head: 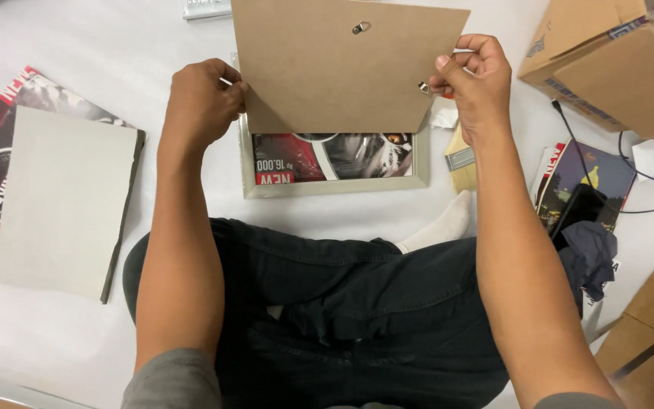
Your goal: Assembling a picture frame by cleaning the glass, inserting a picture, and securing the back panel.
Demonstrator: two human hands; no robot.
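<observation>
Both hands, left hand (202, 98) and right hand (472, 76), grip the brown backing board (334, 68) by its side edges, tilted above the silver picture frame (334, 185); a paintbrush (459, 163) lies just right of the frame.

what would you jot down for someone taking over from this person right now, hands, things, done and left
Left hand: pinching the left edge of the brown fibreboard backing panel.
Right hand: pinching its right edge, by a small metal hanger clip.
The panel is tilted up over the pale silver rectangular picture frame, which lies on the white floor sheet with a red printed page inside.
Done: page in the frame.
Left: panel not yet flat in the frame.
Nearby: flat bristle paintbrush right of the frame, grey board on the left.
</observation>
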